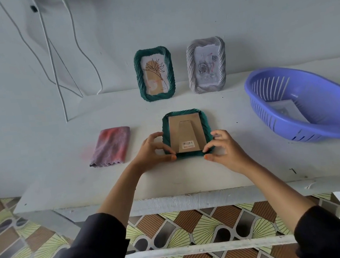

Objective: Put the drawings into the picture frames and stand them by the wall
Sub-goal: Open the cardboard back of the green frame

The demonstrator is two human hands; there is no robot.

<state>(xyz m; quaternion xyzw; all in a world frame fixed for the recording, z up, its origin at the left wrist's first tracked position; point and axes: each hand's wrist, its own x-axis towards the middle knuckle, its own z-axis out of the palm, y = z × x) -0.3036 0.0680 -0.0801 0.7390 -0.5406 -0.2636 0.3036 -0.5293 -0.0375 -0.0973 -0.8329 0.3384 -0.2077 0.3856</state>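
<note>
A green picture frame [187,134] lies face down on the white table [65,183], its brown cardboard back and folded stand facing up. My left hand [153,149] grips its near left corner, thumb on the front edge. My right hand [222,148] pinches its near right corner. Against the wall stand two filled frames: a green one [154,73] with an orange flower drawing and a grey one [207,65] with a rose drawing.
A blue slotted plastic basket [301,101] sits at the right with a sheet of paper [287,109] inside. A folded pink-purple cloth [110,146] lies left of the frame. White cables [57,78] hang along the wall at the left. The table's front edge is near me.
</note>
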